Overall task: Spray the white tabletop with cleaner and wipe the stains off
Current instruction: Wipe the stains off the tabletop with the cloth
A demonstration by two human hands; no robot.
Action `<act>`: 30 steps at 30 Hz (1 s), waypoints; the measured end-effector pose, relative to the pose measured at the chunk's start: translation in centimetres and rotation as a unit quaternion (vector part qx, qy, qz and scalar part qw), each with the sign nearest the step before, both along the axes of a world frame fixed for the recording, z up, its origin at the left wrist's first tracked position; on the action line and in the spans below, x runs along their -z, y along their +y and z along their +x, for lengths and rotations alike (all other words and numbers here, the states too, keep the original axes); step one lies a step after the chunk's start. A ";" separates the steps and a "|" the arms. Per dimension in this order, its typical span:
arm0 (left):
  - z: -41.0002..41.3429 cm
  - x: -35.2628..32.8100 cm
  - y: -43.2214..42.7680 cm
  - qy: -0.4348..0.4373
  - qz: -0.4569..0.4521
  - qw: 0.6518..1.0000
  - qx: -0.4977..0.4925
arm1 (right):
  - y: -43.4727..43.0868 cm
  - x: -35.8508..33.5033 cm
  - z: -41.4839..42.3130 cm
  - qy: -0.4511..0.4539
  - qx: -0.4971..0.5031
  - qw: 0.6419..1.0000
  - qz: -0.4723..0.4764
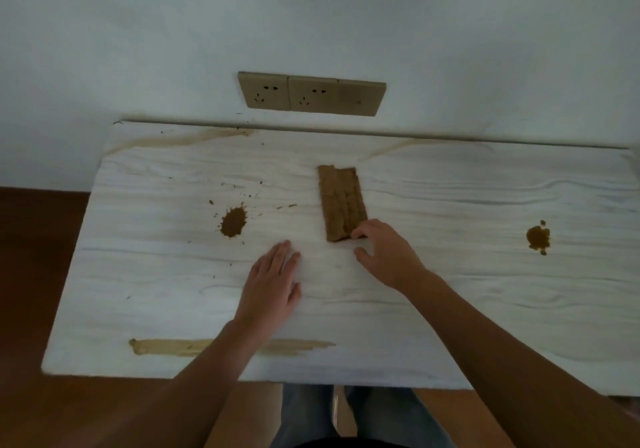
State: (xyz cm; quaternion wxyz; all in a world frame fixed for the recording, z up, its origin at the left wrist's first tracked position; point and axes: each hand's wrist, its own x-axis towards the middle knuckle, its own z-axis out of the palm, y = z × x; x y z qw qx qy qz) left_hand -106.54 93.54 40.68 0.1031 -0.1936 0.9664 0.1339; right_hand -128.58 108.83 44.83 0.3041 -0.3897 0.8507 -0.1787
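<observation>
Gripping ribbed, folded brown cloth [343,201]: right hand [384,253].

White tabletop [450,309] with faint wood-grain lines, far edge against wall. Folded brown cloth [343,201] flat near centre, long side running far to near. Dark brown splat [233,222] left of cloth, small specks scattered around it. Second dark brown blot [538,238] well apart, toward right edge. Long tan smear [166,347] along near edge, partly hidden by a forearm. Tan streak [187,137] at far left corner; fainter streak [388,147] by far edge, right of centre. Left hand [270,291] flat on bare top, fingers straight. Right hand [388,257] with bent fingers on cloth's near right corner, thumb apart.
</observation>
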 end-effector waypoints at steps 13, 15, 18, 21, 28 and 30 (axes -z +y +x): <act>5.4 -5.5 1.6 -0.001 0.007 0.983 -0.184 | -4.2 -1.6 -2.0 0.039 -0.044 0.997 -0.059; 6.3 -5.6 2.1 -0.002 0.000 0.981 -0.194 | -5.5 -0.9 -2.4 0.054 -0.052 0.996 -0.056; 5.9 -5.0 3.4 -0.004 -0.006 0.982 -0.188 | -6.6 1.2 -2.2 0.096 -0.071 0.993 0.017; 3.8 -3.5 5.4 -0.007 0.006 0.982 -0.187 | -6.4 3.3 -0.9 0.140 -0.082 0.986 0.037; -3.6 -1.0 8.1 0.015 -0.004 0.990 -0.139 | -3.5 4.5 -4.8 0.155 -0.101 0.982 -0.028; -5.7 -0.7 8.0 0.025 -0.003 0.990 -0.137 | -2.9 4.5 -6.6 0.168 -0.084 0.982 -0.025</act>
